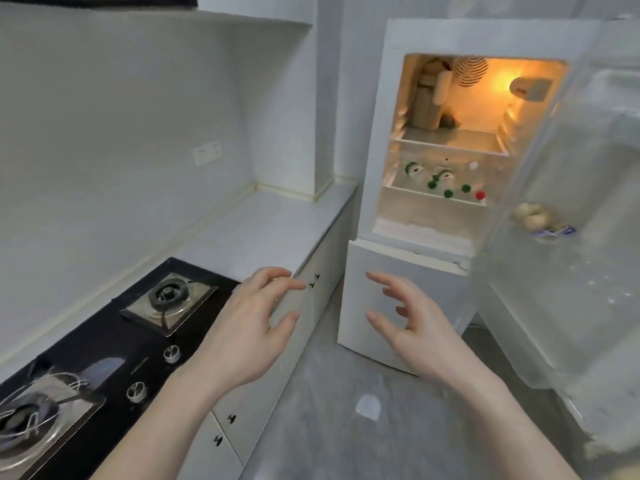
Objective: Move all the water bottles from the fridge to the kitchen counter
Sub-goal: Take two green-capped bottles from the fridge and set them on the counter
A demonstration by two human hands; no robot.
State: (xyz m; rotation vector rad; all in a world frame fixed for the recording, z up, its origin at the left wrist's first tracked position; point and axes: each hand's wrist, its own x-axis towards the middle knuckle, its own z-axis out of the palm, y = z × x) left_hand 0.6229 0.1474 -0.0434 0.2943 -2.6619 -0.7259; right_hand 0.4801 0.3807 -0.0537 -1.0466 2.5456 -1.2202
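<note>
Black gas hob (pixel 104 341) w/ two knobs – wall socket (pixel 206 152) – garlic (pixel 531 214) in door

The white fridge (pixel 408 216) stands with its upper door (pixel 568 237) swung wide to the right, so the lit compartment is open from the front, and the clear plastic water bottles with green, white and red caps (pixel 446 183) crowd the lower shelf from its left corner to its right. The white kitchen counter (pixel 270 226) lies bare between its far corner beside the fridge and the black glass gas hob (pixel 114 341) that fills its near end. Both hands, the left hand (pixel 249 327) and the right hand (pixel 415 327), hang with fingers spread in the free room above the grey floor (pixel 346 393), touching nothing.
</note>
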